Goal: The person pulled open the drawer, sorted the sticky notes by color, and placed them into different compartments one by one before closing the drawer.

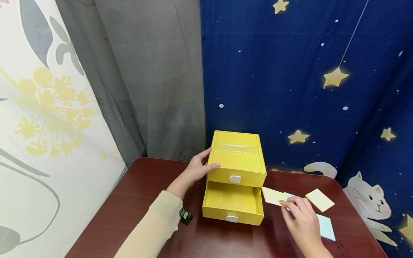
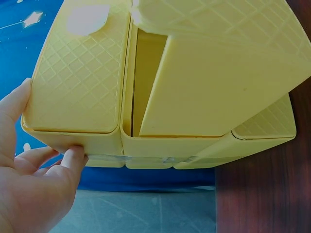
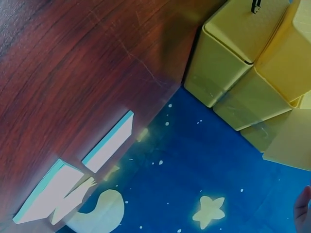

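1. The right hand [image 1: 301, 218] is closest, its thumb and index finger pinching a yellow note [image 1: 272, 196] near one corner. The note reaches leftward from the fingertips, its far end just beside the right edge of the open drawer.
2. A pale blue pad [image 1: 326, 227] lies on the table [image 1: 155, 225] to the right of those fingers, partly behind the hand. Another light-blue piece [image 1: 289, 194] peeks out beyond the fingertips, mostly covered.
3. Left of the pinching fingers, the open drawer [image 1: 232, 200] juts toward the person, its floor visible and its top uncovered, so there is room above its rim. Its white tab [image 1: 231, 218] sits on the front edge.
4. Right of and slightly beyond the same fingers rests a cream pad [image 1: 320, 200], near the table's right edge.
5. The left hand [image 1: 197, 165] is spread over the upper left edge of the yellow cabinet [image 1: 238, 148], thumb on top and other fingers against the side. Below and right of that thumb, the closed top drawer's front overhangs the open drawer's back part. Table surface extends left of this hand to a rounded corner.
6. Beyond all the fingers, a grey curtain [image 1: 161, 71] and a starry blue curtain [image 1: 274, 71] hang behind the table's far edge.
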`<state>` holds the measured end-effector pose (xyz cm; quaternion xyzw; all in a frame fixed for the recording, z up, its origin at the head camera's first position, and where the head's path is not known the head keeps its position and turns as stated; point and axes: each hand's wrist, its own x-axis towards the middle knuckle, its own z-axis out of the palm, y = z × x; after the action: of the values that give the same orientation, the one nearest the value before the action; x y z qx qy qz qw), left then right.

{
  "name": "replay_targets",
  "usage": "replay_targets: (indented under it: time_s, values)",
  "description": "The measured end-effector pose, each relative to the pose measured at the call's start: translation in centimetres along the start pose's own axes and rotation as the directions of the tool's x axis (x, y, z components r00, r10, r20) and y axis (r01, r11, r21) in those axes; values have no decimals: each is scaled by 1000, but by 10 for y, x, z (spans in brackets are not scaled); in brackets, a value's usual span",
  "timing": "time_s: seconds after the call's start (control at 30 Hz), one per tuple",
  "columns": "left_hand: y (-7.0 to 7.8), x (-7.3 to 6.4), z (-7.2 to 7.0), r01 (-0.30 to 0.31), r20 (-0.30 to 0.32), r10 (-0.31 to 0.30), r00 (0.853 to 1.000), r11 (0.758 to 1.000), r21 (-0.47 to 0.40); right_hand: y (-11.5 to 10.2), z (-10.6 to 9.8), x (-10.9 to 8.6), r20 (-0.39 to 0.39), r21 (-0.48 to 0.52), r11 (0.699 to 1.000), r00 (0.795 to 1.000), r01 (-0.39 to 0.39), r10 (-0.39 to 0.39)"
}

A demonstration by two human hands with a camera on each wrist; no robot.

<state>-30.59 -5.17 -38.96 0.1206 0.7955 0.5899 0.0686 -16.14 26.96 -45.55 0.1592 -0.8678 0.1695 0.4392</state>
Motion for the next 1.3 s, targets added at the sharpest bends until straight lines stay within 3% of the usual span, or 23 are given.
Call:
replay_targets:
  time_s: [0.3, 0.87, 1.3]
  values:
    - [1, -1, 0, -4, -1, 4, 1000, 1000, 5, -10, 1, 3, -98, 55, 995, 992, 88, -83]
    - [0, 1, 1, -11, -1, 11, 1000, 1000, -4, -24, 17, 10, -165, 153, 956, 961, 249, -223]
    - [-1, 1, 0, -4, 1, 4, 1000, 1000, -7, -34, 25, 17, -96, 170, 956, 969, 240, -227]
